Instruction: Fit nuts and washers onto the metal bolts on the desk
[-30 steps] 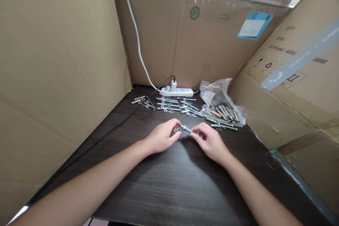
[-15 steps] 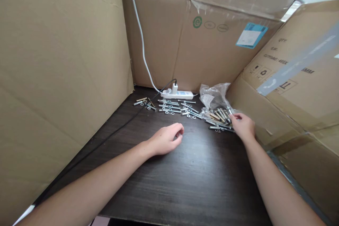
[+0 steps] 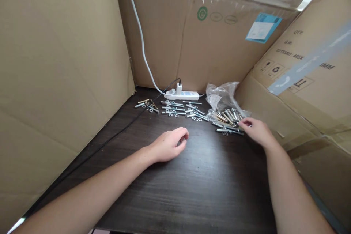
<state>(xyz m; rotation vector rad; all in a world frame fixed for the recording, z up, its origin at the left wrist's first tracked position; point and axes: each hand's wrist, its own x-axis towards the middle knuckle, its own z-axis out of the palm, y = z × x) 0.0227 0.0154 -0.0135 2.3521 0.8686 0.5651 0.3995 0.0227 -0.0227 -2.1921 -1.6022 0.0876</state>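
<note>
My left hand [image 3: 171,144] rests on the dark table, loosely curled and holding nothing, with a gap between thumb and fingers. At the right, my right hand [image 3: 256,130] is closed at the edge of a heap of metal expansion bolts [image 3: 229,116]. A small bright bit of metal shows between its fingers, seemingly a bolt mostly hidden by the hand. The heap lies on a clear plastic bag [image 3: 222,95]. Just in front of it are loose bolts and sleeves [image 3: 229,131]. Farther left, bolts, sleeves and washers [image 3: 174,108] lie in groups.
A white power strip [image 3: 182,95] with a plugged-in charger [image 3: 179,88] stands behind the parts. Its black cable [image 3: 117,135] runs across the table's left side. Cardboard boxes wall in the left [image 3: 63,62], back [image 3: 159,33] and right [image 3: 290,106].
My right hand has drawn back slightly to the right from the bolt heap, its fingers still closed. My left hand has stayed nearly in place. The camera view has shifted a little.
</note>
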